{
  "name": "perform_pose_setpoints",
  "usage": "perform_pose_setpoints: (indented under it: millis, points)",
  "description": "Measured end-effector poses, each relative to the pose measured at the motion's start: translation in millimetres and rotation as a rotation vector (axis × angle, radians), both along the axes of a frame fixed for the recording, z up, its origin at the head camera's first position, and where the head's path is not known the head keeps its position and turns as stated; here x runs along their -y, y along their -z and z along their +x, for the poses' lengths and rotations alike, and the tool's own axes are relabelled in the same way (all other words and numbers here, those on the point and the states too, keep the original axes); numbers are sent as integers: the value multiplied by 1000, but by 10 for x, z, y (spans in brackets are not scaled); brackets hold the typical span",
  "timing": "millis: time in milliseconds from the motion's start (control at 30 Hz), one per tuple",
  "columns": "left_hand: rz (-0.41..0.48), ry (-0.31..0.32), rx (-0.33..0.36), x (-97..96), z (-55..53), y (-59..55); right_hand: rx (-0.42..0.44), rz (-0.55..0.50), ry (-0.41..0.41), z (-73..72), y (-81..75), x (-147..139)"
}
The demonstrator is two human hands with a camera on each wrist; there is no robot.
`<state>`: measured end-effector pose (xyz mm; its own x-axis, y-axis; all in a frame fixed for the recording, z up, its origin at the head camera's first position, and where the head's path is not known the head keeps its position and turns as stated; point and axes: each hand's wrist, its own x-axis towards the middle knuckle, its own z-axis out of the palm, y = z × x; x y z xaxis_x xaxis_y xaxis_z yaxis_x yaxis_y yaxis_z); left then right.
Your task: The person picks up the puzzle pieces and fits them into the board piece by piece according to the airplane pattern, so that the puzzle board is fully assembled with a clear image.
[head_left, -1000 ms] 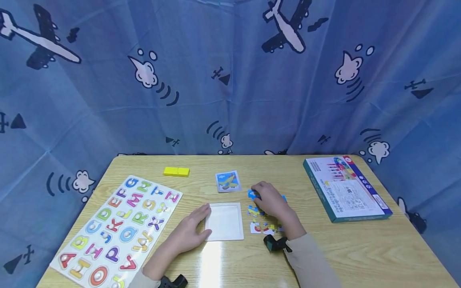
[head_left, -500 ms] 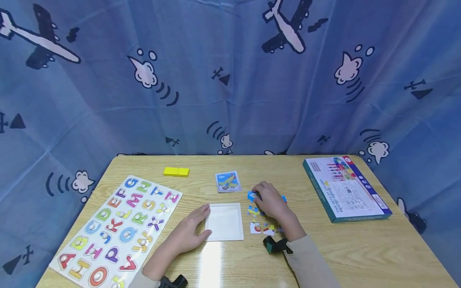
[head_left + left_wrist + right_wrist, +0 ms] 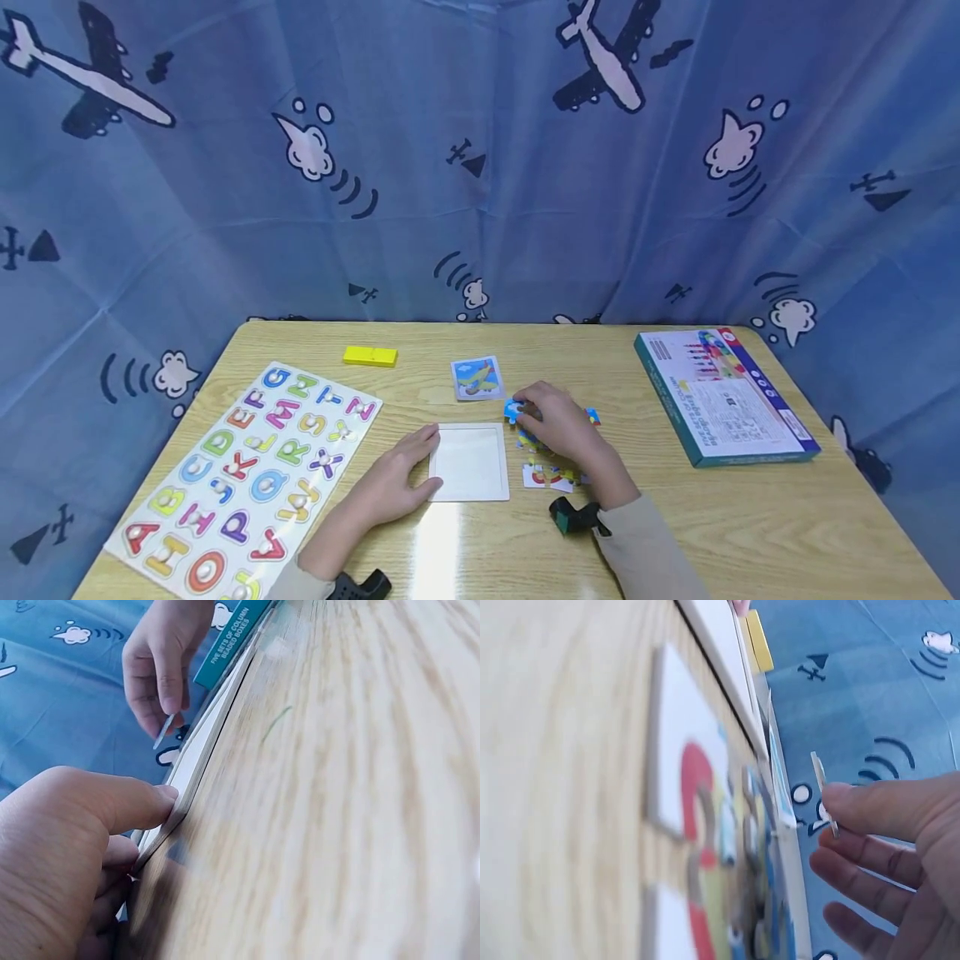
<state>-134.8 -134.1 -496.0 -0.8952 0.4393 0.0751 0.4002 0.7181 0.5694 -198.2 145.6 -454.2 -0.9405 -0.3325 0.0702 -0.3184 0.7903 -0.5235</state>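
Observation:
My right hand (image 3: pixel 557 419) pinches a blue jigsaw piece (image 3: pixel 512 411) between thumb and fingers, raised over the other pieces; edge-on in the right wrist view, this piece (image 3: pixel 822 791) looks thin and pale. Below and partly behind that hand lie several loose jigsaw pieces (image 3: pixel 547 477) in rows, with blue, yellow, red and white print. A white square puzzle tray (image 3: pixel 469 496) lies bare in the middle of the table. Along its left edge rests my left hand (image 3: pixel 396 479), fingers extended; in the left wrist view the thumb (image 3: pixel 154 802) touches the tray's rim.
Behind the tray lies a picture card (image 3: pixel 477 378) of a yellow plane. An alphabet peg board (image 3: pixel 247 483) covers the left side, with a yellow block (image 3: pixel 370 357) beyond it. At the right is a flat green-edged box (image 3: pixel 726 396). A patterned blue curtain (image 3: pixel 480 167) hangs behind the table.
My right hand has picked up the blue jigsaw piece and moved it slightly left, toward the tray. The left hand stays at the tray's edge. The head view has shifted a little.

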Motion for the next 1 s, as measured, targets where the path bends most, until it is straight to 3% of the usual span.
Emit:
perform_pose_setpoints:
  millis: [267, 633, 1000]
  points:
    - [17, -8, -2, 14, 0, 8, -24, -38, -83, 90, -49, 194]
    - [20, 4, 6, 14, 0, -4, -37, 24, -185, 153, -30, 474]
    - [19, 6, 8, 12, 7, -3, -66, 48, -268, 127, 60, 684]
